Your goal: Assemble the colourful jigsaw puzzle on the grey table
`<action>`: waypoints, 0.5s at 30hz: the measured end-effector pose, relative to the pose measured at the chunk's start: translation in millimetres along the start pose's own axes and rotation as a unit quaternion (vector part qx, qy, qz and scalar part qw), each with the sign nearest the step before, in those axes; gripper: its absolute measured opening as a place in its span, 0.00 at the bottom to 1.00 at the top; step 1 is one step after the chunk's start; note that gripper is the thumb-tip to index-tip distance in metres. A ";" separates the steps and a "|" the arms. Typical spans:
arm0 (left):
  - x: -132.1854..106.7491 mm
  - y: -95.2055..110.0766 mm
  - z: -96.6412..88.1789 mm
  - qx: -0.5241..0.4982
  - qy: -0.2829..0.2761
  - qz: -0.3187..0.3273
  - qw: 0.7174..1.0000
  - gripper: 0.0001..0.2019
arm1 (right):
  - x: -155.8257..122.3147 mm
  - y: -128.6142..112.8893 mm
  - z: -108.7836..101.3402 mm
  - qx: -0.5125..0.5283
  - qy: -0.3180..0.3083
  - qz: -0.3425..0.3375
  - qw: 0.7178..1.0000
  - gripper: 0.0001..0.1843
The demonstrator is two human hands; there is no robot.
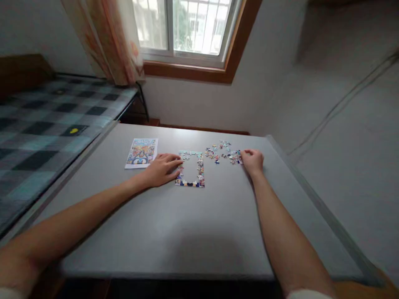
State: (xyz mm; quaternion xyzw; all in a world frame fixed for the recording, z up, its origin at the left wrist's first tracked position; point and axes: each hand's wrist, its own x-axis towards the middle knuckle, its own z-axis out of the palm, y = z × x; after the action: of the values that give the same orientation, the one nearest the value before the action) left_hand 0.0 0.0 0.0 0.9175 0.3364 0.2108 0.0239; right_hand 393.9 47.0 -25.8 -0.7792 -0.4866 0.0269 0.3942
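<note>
- Pale blue along the top, dark blue in the bottom edge: we have a rectangular puzzle border (201, 169) flat at frame centre, grey tabletop showing through its middle.
- Left hand (162, 169): just left of centre, palm down, fingers loosely extended and unclenched, tips over the border's left side.
- Loose pieces (217, 158): scattered right of the border, still unjoined as far as we see.
- Right hand (254, 161): right of centre, thumb and fingertips bunched at the pile's right end. We can't tell if they grip a piece.
- Printed sheet (141, 153): left of centre, near left hand, colourful picture face up.
- All on the grey table (199, 211).
- Upper left: checked mattress (65, 108), floral curtain (102, 37).
- Top centre: wood-framed window (199, 27).
- Right: cable (335, 110) along the wall.
</note>
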 end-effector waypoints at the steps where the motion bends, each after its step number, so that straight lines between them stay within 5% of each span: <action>1: 0.1 -0.2 -0.3 -0.002 0.000 -0.002 1.000 0.18 | 0.1 0.3 0.2 0.003 0.002 -0.005 1.000 0.12; 15: 1.1 1.5 -4.1 -0.007 -0.005 -0.009 1.000 0.17 | 0.0 -2.7 -1.5 -0.008 0.006 -0.011 1.000 0.13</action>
State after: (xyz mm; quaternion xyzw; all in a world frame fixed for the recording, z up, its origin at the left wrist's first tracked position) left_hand 0.0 -0.9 4.4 0.9151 0.3434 0.2084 0.0339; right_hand 392.6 46.6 -23.1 -0.7770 -0.4930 0.0136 0.3911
